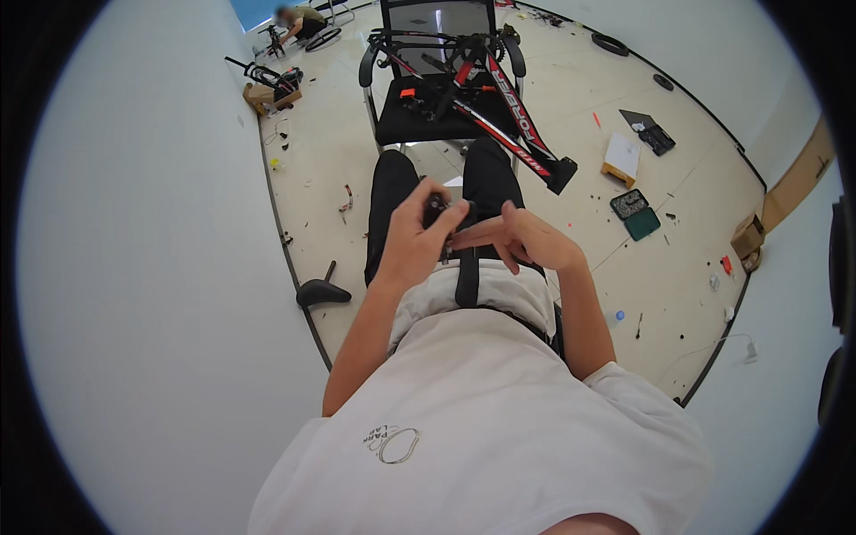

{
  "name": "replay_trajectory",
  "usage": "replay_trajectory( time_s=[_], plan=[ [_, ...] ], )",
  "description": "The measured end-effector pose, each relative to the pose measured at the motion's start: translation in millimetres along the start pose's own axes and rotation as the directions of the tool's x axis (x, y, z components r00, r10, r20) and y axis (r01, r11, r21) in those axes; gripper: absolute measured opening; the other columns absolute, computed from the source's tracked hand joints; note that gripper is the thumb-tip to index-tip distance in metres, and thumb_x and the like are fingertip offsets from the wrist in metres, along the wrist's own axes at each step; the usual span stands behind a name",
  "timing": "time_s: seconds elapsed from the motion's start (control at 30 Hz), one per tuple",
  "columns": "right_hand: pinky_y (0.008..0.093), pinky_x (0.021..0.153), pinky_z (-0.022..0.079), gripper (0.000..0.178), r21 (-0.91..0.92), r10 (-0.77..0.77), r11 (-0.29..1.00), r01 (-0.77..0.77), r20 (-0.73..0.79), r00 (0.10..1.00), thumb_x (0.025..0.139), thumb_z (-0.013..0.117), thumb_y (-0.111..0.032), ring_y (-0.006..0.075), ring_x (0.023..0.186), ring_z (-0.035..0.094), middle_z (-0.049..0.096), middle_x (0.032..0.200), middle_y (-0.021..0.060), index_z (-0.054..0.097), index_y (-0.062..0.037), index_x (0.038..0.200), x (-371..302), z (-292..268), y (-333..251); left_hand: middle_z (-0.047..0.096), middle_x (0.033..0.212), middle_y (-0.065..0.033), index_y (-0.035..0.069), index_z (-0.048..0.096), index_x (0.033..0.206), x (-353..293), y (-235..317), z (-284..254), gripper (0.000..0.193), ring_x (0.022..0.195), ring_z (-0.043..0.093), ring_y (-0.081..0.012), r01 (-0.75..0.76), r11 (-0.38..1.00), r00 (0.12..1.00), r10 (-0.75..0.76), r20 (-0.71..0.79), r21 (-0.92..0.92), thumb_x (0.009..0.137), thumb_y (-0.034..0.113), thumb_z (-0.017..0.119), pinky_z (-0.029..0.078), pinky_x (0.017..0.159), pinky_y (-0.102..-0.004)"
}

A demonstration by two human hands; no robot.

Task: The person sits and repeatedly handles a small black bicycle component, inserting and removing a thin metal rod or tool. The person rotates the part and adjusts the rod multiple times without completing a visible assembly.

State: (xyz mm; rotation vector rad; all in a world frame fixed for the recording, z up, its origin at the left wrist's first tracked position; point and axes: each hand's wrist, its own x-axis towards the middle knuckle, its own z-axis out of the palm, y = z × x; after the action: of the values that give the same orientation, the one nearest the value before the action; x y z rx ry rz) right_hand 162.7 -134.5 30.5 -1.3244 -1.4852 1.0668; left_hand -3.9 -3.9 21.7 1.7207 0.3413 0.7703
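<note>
Above my lap, my left hand point(412, 239) is closed around a small dark bicycle part point(434, 207) with a metallic lower piece. Fingers and thumb cover much of it, so its exact kind is hidden. My right hand point(533, 239) comes in from the right with its fingers stretched toward the lower end of that part. Its fingertips are at or very near the part; contact is hard to make out. A black, red and white bicycle frame point(504, 125) lies across the black office chair point(397, 123) in front of my knees.
A black saddle point(323, 292) lies on the floor at left. To the right are an open green tool case point(635, 216), a white box point(621, 160) and a black case point(657, 138). Another person point(308, 22) crouches at the far left near bicycle parts. Small parts are scattered about.
</note>
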Motion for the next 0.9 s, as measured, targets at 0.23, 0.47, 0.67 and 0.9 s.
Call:
replay_trajectory(
  time_s=[0.23, 0.47, 0.67, 0.9],
  plan=[
    [0.0197, 0.04, 0.028, 0.088, 0.062, -0.03, 0.996, 0.061, -0.406, 0.913, 0.096, 0.014, -0.069, 0.0089, 0.044, 0.051, 0.07, 0.11, 0.0083, 0.063, -0.0009, 0.123, -3.2, -14.8, 4.4, 0.049, 0.063, 0.0035, 0.006, 0.051, 0.086, -11.1, 14.0, 24.4, 0.018, 0.056, 0.045, -0.0028, 0.165, 0.986, 0.946, -0.146, 0.29, -0.039, 0.094, 0.017, 0.063, 0.037, 0.051, -0.0202],
    [0.0221, 0.042, 0.033, 0.065, -0.033, -0.228, 0.973, 0.23, 0.054, 0.972, 0.103, 0.024, -0.041, 0.0079, 0.04, 0.04, 0.071, 0.107, 0.0106, 0.072, 0.0022, 0.101, -20.1, -13.1, -22.5, 0.047, 0.062, 0.0039, 0.005, 0.052, 0.088, -1.1, -0.7, 12.6, 0.021, 0.057, 0.04, -0.003, 0.034, 0.995, 0.999, -0.033, -0.013, 0.089, 0.091, 0.02, 0.067, 0.032, 0.052, -0.0209],
    [0.0256, 0.047, 0.041, 0.05, -0.07, -0.121, 0.989, 0.128, 0.09, 0.989, 0.102, 0.038, -0.034, 0.0104, 0.048, 0.051, 0.072, 0.103, 0.0095, 0.073, 0.0014, 0.101, -10.2, -4.3, -12.2, 0.043, 0.062, 0.0042, 0.005, 0.051, 0.085, -4.5, 6.7, 13.2, 0.022, 0.056, 0.039, -0.0026, -0.018, 0.983, 0.995, 0.035, -0.092, 0.182, 0.091, 0.019, 0.068, 0.031, 0.05, -0.0211],
    [0.0273, 0.049, 0.045, 0.043, -0.189, 0.125, 0.974, -0.127, -0.022, 0.992, 0.1, 0.048, -0.038, 0.0103, 0.052, 0.052, 0.071, 0.091, 0.0087, 0.064, -0.0071, 0.125, 7.2, -0.6, 3.6, 0.051, 0.062, 0.0029, 0.006, 0.051, 0.086, -5.8, 18.1, 13.7, 0.02, 0.054, 0.047, -0.0026, 0.024, 0.984, 0.999, -0.018, 0.035, -0.179, 0.092, 0.017, 0.066, 0.039, 0.049, -0.0199]
  ],
)
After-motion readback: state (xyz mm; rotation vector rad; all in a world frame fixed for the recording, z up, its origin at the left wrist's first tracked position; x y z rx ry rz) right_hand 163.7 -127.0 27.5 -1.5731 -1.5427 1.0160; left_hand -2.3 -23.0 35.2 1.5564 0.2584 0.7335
